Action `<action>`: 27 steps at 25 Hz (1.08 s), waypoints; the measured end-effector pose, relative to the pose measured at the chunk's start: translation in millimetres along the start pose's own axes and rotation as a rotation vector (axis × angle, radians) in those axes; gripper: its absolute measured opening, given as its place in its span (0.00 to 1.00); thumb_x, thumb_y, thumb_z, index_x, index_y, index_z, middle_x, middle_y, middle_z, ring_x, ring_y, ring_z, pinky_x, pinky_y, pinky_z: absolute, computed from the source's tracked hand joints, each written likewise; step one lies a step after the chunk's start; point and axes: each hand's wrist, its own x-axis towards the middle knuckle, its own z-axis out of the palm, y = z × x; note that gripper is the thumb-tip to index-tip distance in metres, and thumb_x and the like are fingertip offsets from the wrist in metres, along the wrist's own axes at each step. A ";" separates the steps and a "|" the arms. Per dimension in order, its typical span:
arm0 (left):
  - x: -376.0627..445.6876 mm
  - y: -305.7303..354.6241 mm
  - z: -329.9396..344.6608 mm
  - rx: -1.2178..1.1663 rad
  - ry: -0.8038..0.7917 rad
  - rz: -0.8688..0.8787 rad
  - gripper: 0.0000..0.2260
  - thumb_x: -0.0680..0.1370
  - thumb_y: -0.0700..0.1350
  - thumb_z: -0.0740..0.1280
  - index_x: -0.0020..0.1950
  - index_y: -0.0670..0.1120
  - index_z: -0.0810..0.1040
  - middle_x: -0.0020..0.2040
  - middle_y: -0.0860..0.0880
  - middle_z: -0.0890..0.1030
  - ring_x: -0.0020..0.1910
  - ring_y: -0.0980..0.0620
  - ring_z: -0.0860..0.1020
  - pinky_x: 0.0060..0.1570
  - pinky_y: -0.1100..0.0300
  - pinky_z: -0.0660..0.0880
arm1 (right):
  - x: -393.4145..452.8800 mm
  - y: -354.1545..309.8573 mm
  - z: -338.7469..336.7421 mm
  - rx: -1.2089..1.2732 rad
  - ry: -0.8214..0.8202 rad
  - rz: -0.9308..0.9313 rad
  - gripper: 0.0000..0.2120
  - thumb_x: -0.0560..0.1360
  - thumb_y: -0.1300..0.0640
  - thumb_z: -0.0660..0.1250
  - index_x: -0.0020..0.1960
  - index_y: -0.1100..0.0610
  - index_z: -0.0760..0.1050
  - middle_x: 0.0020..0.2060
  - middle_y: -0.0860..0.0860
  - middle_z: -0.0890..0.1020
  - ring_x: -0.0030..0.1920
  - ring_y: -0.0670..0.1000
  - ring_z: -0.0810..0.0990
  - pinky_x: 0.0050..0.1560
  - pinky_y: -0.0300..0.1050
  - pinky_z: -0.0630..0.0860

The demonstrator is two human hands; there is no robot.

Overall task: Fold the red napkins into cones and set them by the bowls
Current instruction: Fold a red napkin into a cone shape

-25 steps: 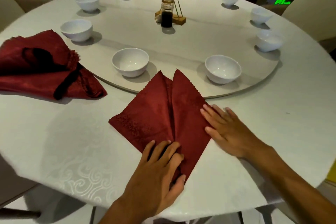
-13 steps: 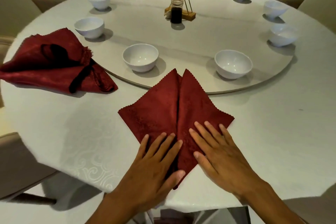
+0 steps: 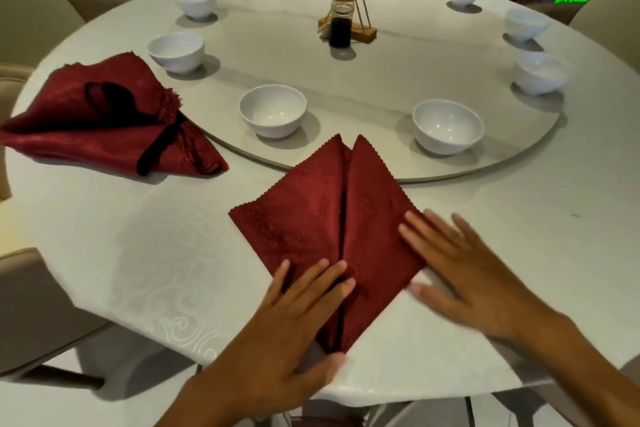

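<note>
A red napkin (image 3: 322, 218) lies flat near the table's front edge, folded into a kite shape with two flaps meeting at a centre seam. My left hand (image 3: 294, 326) presses flat on its lower pointed end, fingers straight. My right hand (image 3: 460, 274), blurred, lies with spread fingers on the napkin's right corner. Two white bowls (image 3: 273, 110) (image 3: 447, 125) stand just beyond the napkin on the turntable's near rim.
A pile of red napkins (image 3: 104, 121) with a black band lies at the left. Several more white bowls ring the turntable (image 3: 381, 80). A dark sauce bottle (image 3: 341, 19) in a wire stand sits at its centre. Cream chairs surround the table.
My right hand has slid from the napkin's lower middle out to its right corner. My left hand stays pressed on the lower point.
</note>
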 end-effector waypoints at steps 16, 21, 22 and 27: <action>42.3 17.7 -62.2 -0.292 0.242 0.020 0.19 0.69 0.39 0.73 0.57 0.55 0.83 0.52 0.59 0.84 0.49 0.60 0.81 0.47 0.68 0.77 | -0.6 -37.0 -16.6 0.600 0.239 0.060 0.18 0.78 0.60 0.66 0.65 0.46 0.77 0.66 0.42 0.76 0.72 0.44 0.68 0.74 0.45 0.61; 64.6 28.2 -183.1 -0.922 0.139 -0.235 0.09 0.68 0.51 0.76 0.47 0.52 0.86 0.43 0.50 0.86 0.41 0.50 0.85 0.38 0.60 0.82 | -22.6 -16.1 -121.5 1.200 0.103 -0.041 0.15 0.73 0.43 0.73 0.51 0.54 0.84 0.40 0.50 0.86 0.39 0.51 0.85 0.39 0.39 0.79; 78.6 19.6 -198.2 -0.989 0.064 -0.295 0.11 0.67 0.49 0.78 0.47 0.49 0.86 0.44 0.46 0.86 0.42 0.47 0.86 0.36 0.58 0.82 | -20.6 -8.2 -131.6 1.272 0.067 -0.034 0.18 0.71 0.44 0.75 0.54 0.55 0.83 0.44 0.55 0.86 0.43 0.56 0.86 0.42 0.43 0.81; 135.0 -25.8 -148.4 -1.115 -0.295 -0.592 0.16 0.74 0.39 0.72 0.60 0.34 0.79 0.57 0.35 0.82 0.53 0.41 0.82 0.57 0.50 0.79 | 2.7 4.3 -84.9 1.388 -0.207 0.287 0.14 0.72 0.57 0.73 0.53 0.66 0.81 0.50 0.67 0.83 0.47 0.61 0.82 0.53 0.53 0.78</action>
